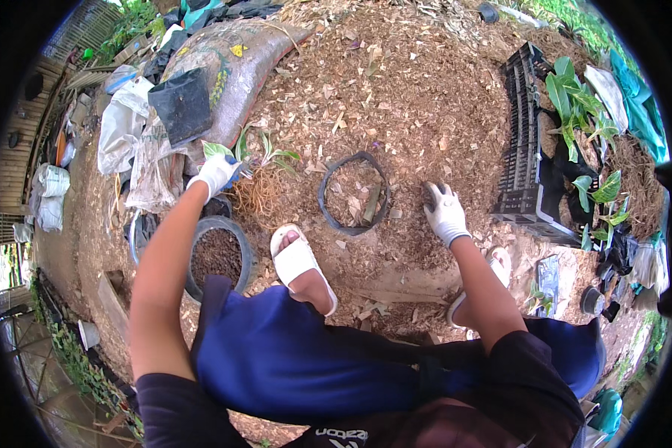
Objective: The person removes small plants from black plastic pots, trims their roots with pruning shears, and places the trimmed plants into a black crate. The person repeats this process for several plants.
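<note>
My left hand [218, 173], in a white glove with a blue palm, has its fingers closed at the base of a leafy plant [241, 147]. Tangled tan roots [260, 193] spread on the ground beside it. Over the wood chips, my right hand [445, 211], also gloved in white, reaches down with fingers apart and nothing visible in them. Between both hands stands a round black plastic grow bag [323, 196], holding chips and a piece of wood [372, 203]. Below my left hand is a round pot [245, 238] with dark, crumbly soil [215, 259].
A black plastic crate [518, 140] with leafy plants [571, 98] stands at right. A large filled sack [246, 61] lies at upper left, with a black planter bag [182, 106] on it. A small black pot [592, 301] lies at lower right. Wood chips [414, 89] cover the ground.
</note>
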